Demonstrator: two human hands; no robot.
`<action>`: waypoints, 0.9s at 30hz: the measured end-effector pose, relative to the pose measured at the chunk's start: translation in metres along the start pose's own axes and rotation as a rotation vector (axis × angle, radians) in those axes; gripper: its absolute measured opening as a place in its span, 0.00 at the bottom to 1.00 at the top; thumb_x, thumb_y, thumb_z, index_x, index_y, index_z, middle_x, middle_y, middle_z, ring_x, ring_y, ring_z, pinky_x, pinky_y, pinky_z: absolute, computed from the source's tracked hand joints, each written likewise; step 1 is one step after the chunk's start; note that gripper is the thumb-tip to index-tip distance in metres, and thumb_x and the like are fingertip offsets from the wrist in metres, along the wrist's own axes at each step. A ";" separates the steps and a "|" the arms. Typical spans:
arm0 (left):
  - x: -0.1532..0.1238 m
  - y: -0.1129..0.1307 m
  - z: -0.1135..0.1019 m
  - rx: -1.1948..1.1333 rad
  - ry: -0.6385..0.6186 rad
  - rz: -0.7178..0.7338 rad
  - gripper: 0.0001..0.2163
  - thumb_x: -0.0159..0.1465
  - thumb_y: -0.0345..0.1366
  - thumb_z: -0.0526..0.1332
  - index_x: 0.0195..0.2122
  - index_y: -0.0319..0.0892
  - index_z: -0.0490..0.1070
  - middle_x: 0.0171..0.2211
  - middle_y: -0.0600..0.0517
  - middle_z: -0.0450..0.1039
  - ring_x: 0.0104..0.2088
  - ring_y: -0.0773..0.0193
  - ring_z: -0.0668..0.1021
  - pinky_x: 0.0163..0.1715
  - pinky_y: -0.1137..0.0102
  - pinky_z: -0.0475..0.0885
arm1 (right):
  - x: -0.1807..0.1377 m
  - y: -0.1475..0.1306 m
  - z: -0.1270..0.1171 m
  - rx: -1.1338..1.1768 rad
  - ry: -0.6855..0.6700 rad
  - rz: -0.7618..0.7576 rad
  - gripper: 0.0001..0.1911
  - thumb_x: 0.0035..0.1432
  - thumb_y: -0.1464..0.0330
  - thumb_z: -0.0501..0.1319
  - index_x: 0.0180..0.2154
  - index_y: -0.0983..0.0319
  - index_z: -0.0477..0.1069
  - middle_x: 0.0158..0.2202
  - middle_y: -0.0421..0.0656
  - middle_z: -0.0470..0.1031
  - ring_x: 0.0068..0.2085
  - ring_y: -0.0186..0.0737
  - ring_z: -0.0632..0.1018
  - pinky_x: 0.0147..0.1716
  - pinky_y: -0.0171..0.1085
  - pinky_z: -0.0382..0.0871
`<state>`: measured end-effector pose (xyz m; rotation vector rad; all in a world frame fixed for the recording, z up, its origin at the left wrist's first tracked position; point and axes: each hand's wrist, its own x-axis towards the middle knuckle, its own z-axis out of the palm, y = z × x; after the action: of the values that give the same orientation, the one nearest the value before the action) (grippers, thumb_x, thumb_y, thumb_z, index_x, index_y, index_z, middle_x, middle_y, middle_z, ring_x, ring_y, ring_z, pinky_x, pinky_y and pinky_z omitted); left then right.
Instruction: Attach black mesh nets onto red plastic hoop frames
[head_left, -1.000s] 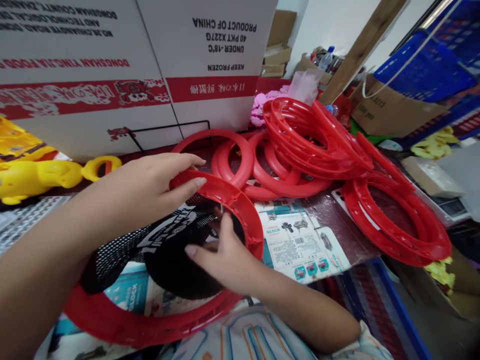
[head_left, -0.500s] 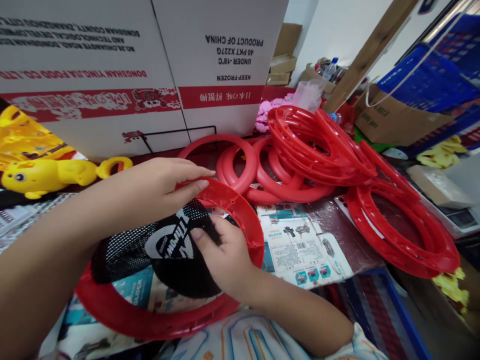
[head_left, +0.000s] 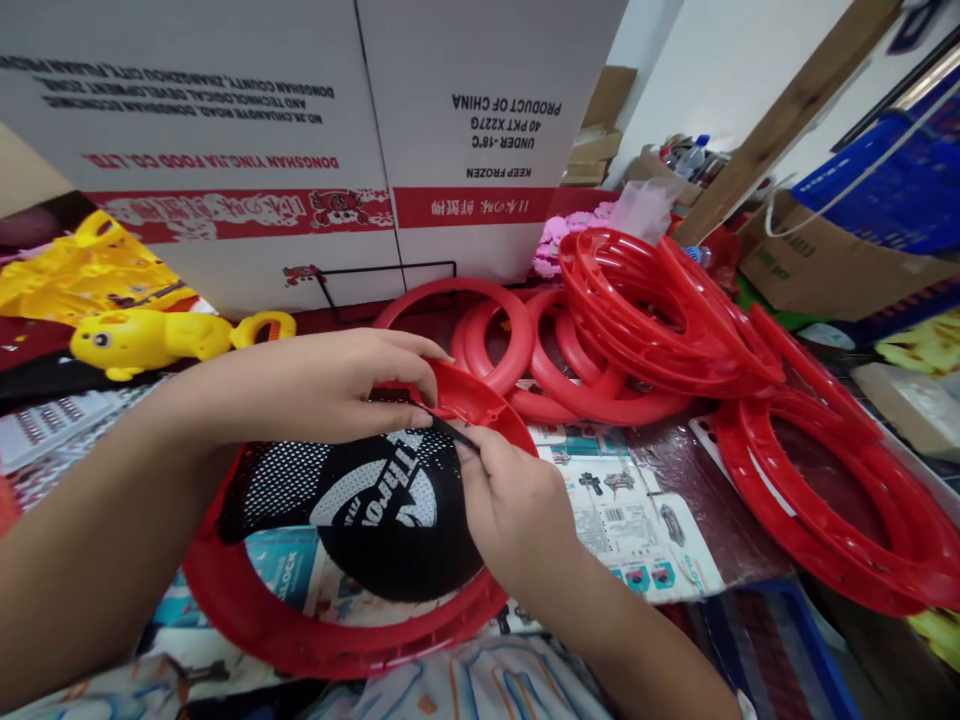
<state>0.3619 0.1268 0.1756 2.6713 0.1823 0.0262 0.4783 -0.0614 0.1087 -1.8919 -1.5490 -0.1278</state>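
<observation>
A large red plastic ring [head_left: 315,640] lies in front of me, tilted up at its far side. A black mesh net [head_left: 375,500] with white lettering sags inside it. My left hand [head_left: 330,385] rests over the ring's far rim, fingers closed on the rim and the net's edge. My right hand [head_left: 517,505] pinches the net's edge against the rim at about the same spot, just right of the left fingertips.
A pile of red rings [head_left: 652,310] lies behind and to the right, with more red rings [head_left: 825,500] at the right. A big white carton [head_left: 300,150] stands at the back. Yellow toy ducks [head_left: 142,340] lie at the left. Printed packaging cards [head_left: 630,520] cover the table.
My right hand has moved up from the net's middle to the far rim and now pinches the net's edge. My left hand's fingers have curled down onto the rim. The view shifted left.
</observation>
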 end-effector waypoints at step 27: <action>0.016 0.001 0.032 0.248 0.236 0.061 0.14 0.71 0.38 0.46 0.33 0.40 0.67 0.45 0.42 0.75 0.44 0.50 0.78 0.41 0.56 0.76 | 0.003 0.017 0.005 -0.370 0.035 -0.227 0.23 0.68 0.76 0.48 0.55 0.61 0.75 0.20 0.37 0.69 0.20 0.34 0.68 0.22 0.39 0.56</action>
<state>0.3790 0.1142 0.1476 2.9153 0.1888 0.3615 0.4930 -0.0572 0.0983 -1.9644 -1.8086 -0.5801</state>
